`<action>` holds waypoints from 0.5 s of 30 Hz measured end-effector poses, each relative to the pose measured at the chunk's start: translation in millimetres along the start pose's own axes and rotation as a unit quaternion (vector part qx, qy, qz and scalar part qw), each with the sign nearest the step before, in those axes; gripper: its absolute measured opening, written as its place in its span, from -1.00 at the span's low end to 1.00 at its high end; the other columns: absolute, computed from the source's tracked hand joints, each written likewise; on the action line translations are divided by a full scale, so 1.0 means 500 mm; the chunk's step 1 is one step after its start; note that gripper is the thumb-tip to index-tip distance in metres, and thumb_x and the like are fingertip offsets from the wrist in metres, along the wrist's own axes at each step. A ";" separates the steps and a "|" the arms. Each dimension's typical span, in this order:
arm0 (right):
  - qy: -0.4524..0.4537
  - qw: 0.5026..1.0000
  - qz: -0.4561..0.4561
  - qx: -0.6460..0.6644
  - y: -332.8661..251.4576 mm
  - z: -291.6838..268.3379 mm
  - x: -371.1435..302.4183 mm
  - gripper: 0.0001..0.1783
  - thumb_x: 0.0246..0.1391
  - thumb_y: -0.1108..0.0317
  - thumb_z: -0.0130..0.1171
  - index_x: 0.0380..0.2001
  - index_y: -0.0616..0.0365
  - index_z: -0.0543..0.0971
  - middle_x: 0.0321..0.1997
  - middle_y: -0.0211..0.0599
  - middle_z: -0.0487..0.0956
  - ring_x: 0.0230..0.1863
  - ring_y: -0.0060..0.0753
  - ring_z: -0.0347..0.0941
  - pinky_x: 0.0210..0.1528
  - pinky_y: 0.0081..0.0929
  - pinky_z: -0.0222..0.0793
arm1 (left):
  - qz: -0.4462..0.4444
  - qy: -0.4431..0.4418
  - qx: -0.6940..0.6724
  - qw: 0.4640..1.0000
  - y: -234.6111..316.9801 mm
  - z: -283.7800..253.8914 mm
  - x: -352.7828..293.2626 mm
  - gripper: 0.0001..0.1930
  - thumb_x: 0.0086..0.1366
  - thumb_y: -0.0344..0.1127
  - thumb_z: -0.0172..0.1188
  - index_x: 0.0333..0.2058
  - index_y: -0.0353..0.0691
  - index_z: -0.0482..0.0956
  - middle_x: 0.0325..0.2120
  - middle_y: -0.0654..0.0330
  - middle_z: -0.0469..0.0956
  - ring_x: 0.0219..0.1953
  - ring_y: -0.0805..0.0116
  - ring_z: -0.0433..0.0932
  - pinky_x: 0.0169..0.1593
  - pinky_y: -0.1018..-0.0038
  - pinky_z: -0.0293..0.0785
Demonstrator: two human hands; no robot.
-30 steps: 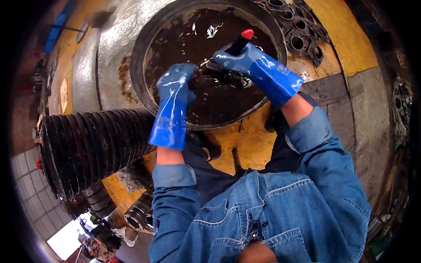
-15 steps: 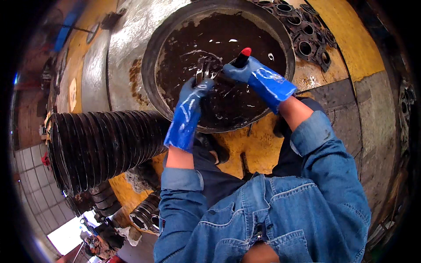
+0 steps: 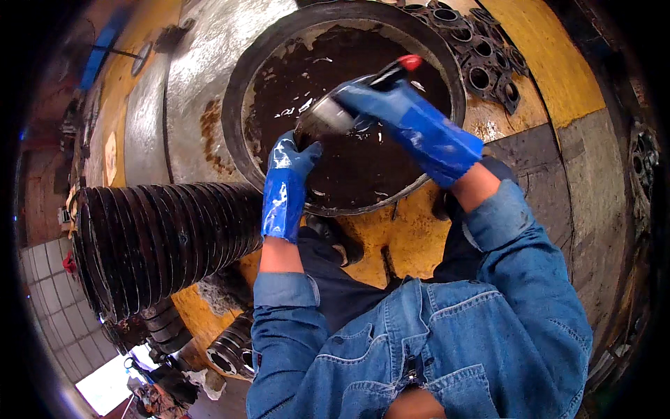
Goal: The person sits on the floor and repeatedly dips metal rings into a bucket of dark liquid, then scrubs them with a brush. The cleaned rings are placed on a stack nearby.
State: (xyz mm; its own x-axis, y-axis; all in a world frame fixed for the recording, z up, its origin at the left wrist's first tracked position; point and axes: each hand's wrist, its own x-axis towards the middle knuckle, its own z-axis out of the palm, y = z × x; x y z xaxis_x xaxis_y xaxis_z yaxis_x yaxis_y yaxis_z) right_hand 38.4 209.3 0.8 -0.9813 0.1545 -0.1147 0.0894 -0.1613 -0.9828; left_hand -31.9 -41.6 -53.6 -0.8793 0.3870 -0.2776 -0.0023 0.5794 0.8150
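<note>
Our blue-denim-sleeved arms (image 3: 537, 251), cuffs rolled back, reach forward.
Our left grip (image 3: 289, 159), gloved in glossy blue, points away from us, thumb apart from the fingers; our right grip (image 3: 375, 103), gloved alike and blurred, slants leftward, curled closed. Bare forearms (image 3: 281, 257) show below.
</note>
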 end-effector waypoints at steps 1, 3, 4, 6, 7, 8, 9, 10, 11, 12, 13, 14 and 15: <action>-0.034 0.998 -0.022 -0.049 -0.016 0.031 -0.005 -0.66 0.14 0.13 0.38 -0.15 0.14 0.75 -0.27 -0.32 0.73 -0.29 -0.50 0.62 -0.20 -0.46 0.55 | 0.019 -0.006 -0.012 1.000 -0.022 0.001 0.006 -0.60 0.17 -0.25 0.44 -0.03 -0.25 0.67 -0.29 0.12 0.73 -0.30 0.29 0.67 -0.12 0.33 0.58; -0.081 0.987 -0.025 -0.139 0.000 0.042 0.031 -0.61 0.10 0.05 0.37 -0.20 0.16 0.75 -0.36 -0.29 0.71 -0.32 -0.47 0.58 -0.19 -0.41 0.53 | 0.019 -0.019 -0.049 0.998 -0.021 0.009 0.009 -0.61 0.18 -0.25 0.44 -0.03 -0.23 0.67 -0.29 0.14 0.74 -0.30 0.28 0.67 -0.12 0.32 0.58; -0.055 0.988 -0.016 -0.145 0.005 0.024 0.049 -0.62 0.11 0.07 0.38 -0.19 0.17 0.75 -0.34 -0.34 0.72 -0.30 -0.53 0.59 -0.20 -0.47 0.53 | 0.013 -0.022 -0.070 0.997 -0.020 0.013 0.009 -0.61 0.18 -0.26 0.44 -0.02 -0.22 0.67 -0.28 0.14 0.74 -0.29 0.27 0.67 -0.12 0.32 0.58; -0.001 0.983 0.090 -0.163 0.002 0.004 0.077 -0.63 0.13 0.06 0.39 -0.20 0.16 0.76 -0.32 -0.41 0.72 -0.33 -0.60 0.58 -0.28 -0.57 0.51 | -0.003 -0.007 -0.112 0.994 -0.015 0.010 -0.011 -0.62 0.19 -0.26 0.43 -0.01 -0.20 0.67 -0.27 0.16 0.74 -0.29 0.26 0.67 -0.12 0.31 0.58; -0.003 0.997 0.050 -0.056 0.042 -0.025 0.094 -0.62 0.15 0.06 0.38 -0.16 0.15 0.76 -0.30 -0.42 0.72 -0.31 -0.59 0.58 -0.24 -0.54 0.49 | -0.007 -0.007 -0.125 0.992 -0.012 0.011 -0.008 -0.62 0.20 -0.26 0.43 -0.01 -0.19 0.67 -0.27 0.17 0.74 -0.29 0.26 0.67 -0.12 0.31 0.58; 0.012 0.998 0.048 -0.028 0.051 -0.038 0.088 -0.62 0.18 0.06 0.35 -0.15 0.14 0.75 -0.27 -0.41 0.72 -0.27 -0.59 0.57 -0.19 -0.53 0.47 | -0.013 -0.004 -0.137 0.990 -0.015 0.006 -0.015 -0.62 0.20 -0.27 0.43 0.00 -0.18 0.67 -0.27 0.18 0.74 -0.29 0.25 0.67 -0.12 0.31 0.58; 0.026 0.999 0.046 0.001 0.037 -0.035 0.075 -0.62 0.21 0.05 0.31 -0.13 0.14 0.75 -0.24 -0.41 0.71 -0.23 -0.58 0.57 -0.15 -0.53 0.45 | -0.018 0.007 -0.151 0.988 -0.021 -0.001 -0.022 -0.62 0.21 -0.27 0.43 0.00 -0.17 0.67 -0.26 0.19 0.74 -0.29 0.24 0.67 -0.12 0.30 0.59; 0.022 1.000 0.019 0.000 0.028 -0.034 0.038 -0.60 0.25 0.03 0.24 -0.13 0.14 0.74 -0.20 -0.41 0.70 -0.18 -0.58 0.54 -0.07 -0.53 0.40 | -0.029 0.000 -0.151 0.988 -0.027 -0.009 -0.027 -0.62 0.26 -0.21 0.39 0.03 -0.16 0.66 -0.23 0.16 0.74 -0.26 0.18 0.68 -0.10 0.27 0.60; 0.052 0.997 0.045 0.017 0.037 -0.043 0.035 -0.61 0.26 0.04 0.23 -0.16 0.15 0.73 -0.21 -0.39 0.70 -0.18 -0.58 0.54 -0.07 -0.52 0.39 | -0.034 -0.016 -0.151 0.988 -0.024 -0.009 -0.024 -0.62 0.32 -0.16 0.34 0.06 -0.15 0.65 -0.20 0.14 0.74 -0.23 0.12 0.68 -0.08 0.23 0.61; 0.078 0.994 0.072 0.034 0.058 -0.044 0.037 -0.62 0.26 0.05 0.22 -0.20 0.17 0.73 -0.22 -0.37 0.70 -0.19 -0.57 0.53 -0.07 -0.50 0.38 | -0.041 -0.028 -0.151 0.987 -0.021 -0.013 -0.025 -0.61 0.37 -0.10 0.29 0.09 -0.13 0.64 -0.17 0.11 0.73 -0.20 0.06 0.69 -0.06 0.20 0.62; 0.103 0.988 0.098 0.052 0.082 -0.042 0.041 -0.62 0.27 0.06 0.21 -0.23 0.18 0.72 -0.23 -0.35 0.69 -0.19 -0.56 0.52 -0.06 -0.49 0.37 | -0.042 -0.028 -0.155 0.987 -0.020 -0.017 -0.030 -0.61 0.38 -0.09 0.29 0.09 -0.13 0.63 -0.17 0.10 0.73 -0.19 0.06 0.69 -0.05 0.19 0.62; 0.119 0.988 0.086 0.057 0.121 -0.051 0.059 -0.56 0.26 0.04 0.21 -0.16 0.27 0.70 -0.20 -0.26 0.71 -0.18 -0.45 0.57 -0.06 -0.42 0.41 | -0.048 -0.035 -0.162 0.985 -0.019 -0.015 -0.027 -0.60 0.38 -0.08 0.28 0.09 -0.14 0.63 -0.16 0.10 0.73 -0.19 0.05 0.69 -0.05 0.18 0.62; 0.148 0.984 0.099 0.006 0.166 -0.053 0.074 -0.55 0.25 0.02 0.21 -0.15 0.25 0.70 -0.20 -0.29 0.70 -0.17 -0.44 0.56 -0.05 -0.41 0.42 | -0.052 -0.031 -0.178 0.982 -0.013 -0.016 -0.028 -0.59 0.38 -0.07 0.27 0.10 -0.14 0.63 -0.16 0.09 0.73 -0.18 0.04 0.68 -0.05 0.18 0.62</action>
State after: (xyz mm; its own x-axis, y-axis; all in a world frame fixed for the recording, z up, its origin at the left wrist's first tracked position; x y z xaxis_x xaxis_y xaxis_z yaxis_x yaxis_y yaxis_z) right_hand 14.1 227.6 -88.8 -0.8522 0.3959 -0.3419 0.2695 -0.2280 -0.9356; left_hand -23.5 -56.7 -50.8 -0.8348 0.3884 -0.3902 -0.2669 0.3343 0.9039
